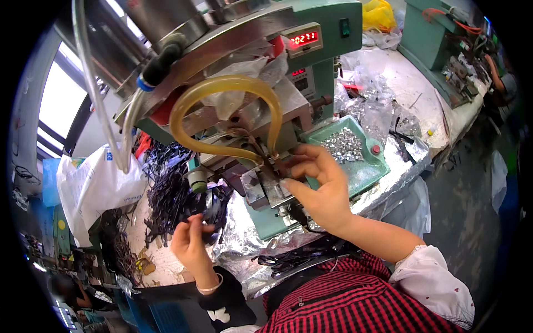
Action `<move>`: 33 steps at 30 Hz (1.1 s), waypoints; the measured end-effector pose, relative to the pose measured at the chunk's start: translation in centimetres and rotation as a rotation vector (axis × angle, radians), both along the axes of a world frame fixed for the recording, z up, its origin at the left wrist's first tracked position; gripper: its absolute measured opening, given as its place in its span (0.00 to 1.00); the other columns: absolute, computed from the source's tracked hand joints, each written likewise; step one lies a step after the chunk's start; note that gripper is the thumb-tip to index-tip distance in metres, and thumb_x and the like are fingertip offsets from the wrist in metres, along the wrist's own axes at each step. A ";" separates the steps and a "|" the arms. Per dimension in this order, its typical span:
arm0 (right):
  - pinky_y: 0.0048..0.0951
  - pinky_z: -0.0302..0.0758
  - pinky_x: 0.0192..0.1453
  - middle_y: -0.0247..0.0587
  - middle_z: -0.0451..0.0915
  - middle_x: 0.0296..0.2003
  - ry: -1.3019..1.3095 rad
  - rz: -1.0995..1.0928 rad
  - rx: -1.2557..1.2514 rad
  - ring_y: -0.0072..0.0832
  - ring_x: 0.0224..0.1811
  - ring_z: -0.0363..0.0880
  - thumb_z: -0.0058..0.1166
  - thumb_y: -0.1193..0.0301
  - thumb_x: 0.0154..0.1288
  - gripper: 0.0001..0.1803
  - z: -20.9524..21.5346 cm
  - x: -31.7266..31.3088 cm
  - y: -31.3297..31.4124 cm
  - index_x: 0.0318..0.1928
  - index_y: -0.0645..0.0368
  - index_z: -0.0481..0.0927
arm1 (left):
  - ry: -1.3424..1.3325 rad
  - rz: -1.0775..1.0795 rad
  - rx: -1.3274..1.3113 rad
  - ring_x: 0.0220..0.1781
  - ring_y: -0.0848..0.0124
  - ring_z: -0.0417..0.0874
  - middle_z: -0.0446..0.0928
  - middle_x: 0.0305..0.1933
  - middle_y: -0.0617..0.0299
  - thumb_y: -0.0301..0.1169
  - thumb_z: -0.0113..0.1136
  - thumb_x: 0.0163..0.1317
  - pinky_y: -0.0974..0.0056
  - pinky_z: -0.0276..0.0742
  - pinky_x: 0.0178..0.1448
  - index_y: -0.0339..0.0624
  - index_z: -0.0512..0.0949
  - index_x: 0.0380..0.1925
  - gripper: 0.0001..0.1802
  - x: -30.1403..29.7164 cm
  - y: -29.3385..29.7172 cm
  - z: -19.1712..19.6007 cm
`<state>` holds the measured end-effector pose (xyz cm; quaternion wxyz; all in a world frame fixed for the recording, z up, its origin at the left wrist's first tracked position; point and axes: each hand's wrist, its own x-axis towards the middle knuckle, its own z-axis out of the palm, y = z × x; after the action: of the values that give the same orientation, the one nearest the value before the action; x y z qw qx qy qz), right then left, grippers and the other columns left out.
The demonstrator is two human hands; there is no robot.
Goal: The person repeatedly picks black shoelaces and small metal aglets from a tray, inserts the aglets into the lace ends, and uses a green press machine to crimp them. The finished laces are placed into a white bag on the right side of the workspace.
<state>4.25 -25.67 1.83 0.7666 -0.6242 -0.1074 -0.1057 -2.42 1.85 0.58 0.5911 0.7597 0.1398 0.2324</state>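
Observation:
My right hand [325, 191] reaches into the working area of a green bench press [319, 47]. Its thumb and curled fingers close in beside the metal tooling [272, 186]; what they grip, if anything, is hidden. Lower left, my left hand [191, 247] has its thumb and fingertips pinched together at the edge of a heap of thin black strips [169, 191]. Whatever sits in that pinch is too small and dark to name. A yellowish curved tube [225, 83] loops down in front of the press to the tooling.
Right of the press, a green tray [380, 166] holds many small shiny metal pieces. More black strips [302, 252] lie on silver foil [239, 238] near my apron. A white plastic bag [102, 186] stands left. Another green machine [425, 47] and a person [502, 83] are farther right.

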 end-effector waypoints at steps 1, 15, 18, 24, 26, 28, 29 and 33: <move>0.29 0.74 0.59 0.44 0.83 0.48 0.041 -0.002 -0.013 0.25 0.50 0.82 0.62 0.79 0.61 0.29 0.6 -0.3 0.0 0.62 0.67 0.69 | -0.056 0.117 0.170 0.39 0.71 0.83 0.84 0.38 0.52 0.21 0.58 0.70 0.69 0.76 0.39 0.30 0.79 0.32 0.07 -0.5 -1.9 1.7; 0.35 0.75 0.58 0.44 0.85 0.45 -0.005 -0.256 -0.421 0.36 0.50 0.82 0.62 0.75 0.60 0.13 -2.4 0.9 -5.6 0.47 0.62 0.84 | -0.850 -0.465 0.570 0.28 0.62 0.87 0.86 0.40 0.42 0.27 0.64 0.64 0.68 0.80 0.31 0.34 0.83 0.37 0.06 1.1 -10.4 3.2; 0.36 0.76 0.56 0.42 0.85 0.43 -0.102 -0.206 -0.500 0.39 0.48 0.82 0.63 0.73 0.59 0.12 -1.9 1.5 -5.5 0.45 0.61 0.85 | -0.875 -0.299 0.097 0.25 0.62 0.86 0.85 0.31 0.41 0.27 0.52 0.71 0.69 0.79 0.31 0.28 0.77 0.35 0.11 0.2 -10.2 7.4; 0.40 0.75 0.52 0.45 0.83 0.39 -0.262 -0.049 -0.692 0.42 0.47 0.80 0.65 0.70 0.57 0.07 0.6 5.3 -3.3 0.37 0.57 0.88 | -0.534 -0.055 0.330 0.32 0.68 0.86 0.84 0.32 0.48 0.17 0.53 0.70 0.70 0.79 0.41 0.26 0.75 0.35 0.04 3.8 -9.2 8.9; 0.40 0.75 0.52 0.45 0.83 0.38 -0.174 -0.017 -0.680 0.43 0.47 0.80 0.64 0.70 0.57 0.07 1.3 6.3 -3.3 0.36 0.57 0.88 | -0.559 -0.089 0.251 0.33 0.68 0.86 0.84 0.32 0.49 0.17 0.54 0.70 0.70 0.78 0.41 0.26 0.76 0.36 0.03 4.3 -8.8 8.3; 0.41 0.75 0.52 0.45 0.83 0.38 0.071 0.036 -0.570 0.44 0.47 0.80 0.64 0.70 0.57 0.07 2.2 6.6 -4.2 0.37 0.57 0.88 | -0.553 -0.128 0.272 0.33 0.67 0.86 0.84 0.32 0.49 0.17 0.54 0.70 0.70 0.78 0.42 0.26 0.76 0.36 0.04 4.1 -8.6 8.4; 0.40 0.75 0.52 0.43 0.83 0.38 -0.127 -0.154 -0.743 0.44 0.47 0.80 0.64 0.70 0.57 0.08 0.7 7.1 -5.4 0.37 0.58 0.87 | -0.538 -0.136 0.327 0.33 0.67 0.86 0.84 0.32 0.48 0.17 0.54 0.70 0.70 0.78 0.42 0.26 0.76 0.35 0.04 3.5 -8.6 8.7; 0.40 0.75 0.51 0.40 0.83 0.36 -0.021 -0.310 -0.842 0.42 0.46 0.80 0.65 0.70 0.56 0.07 -3.8 2.7 -9.5 0.36 0.57 0.86 | -0.644 -0.161 0.388 0.31 0.67 0.85 0.84 0.33 0.48 0.23 0.51 0.74 0.68 0.77 0.44 0.27 0.76 0.36 0.09 1.1 -6.7 6.6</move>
<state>6.97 -35.14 -2.00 0.4196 -0.8895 -0.0543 -0.1727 -1.30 -4.89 7.23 0.4663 0.7541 -0.1597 0.4341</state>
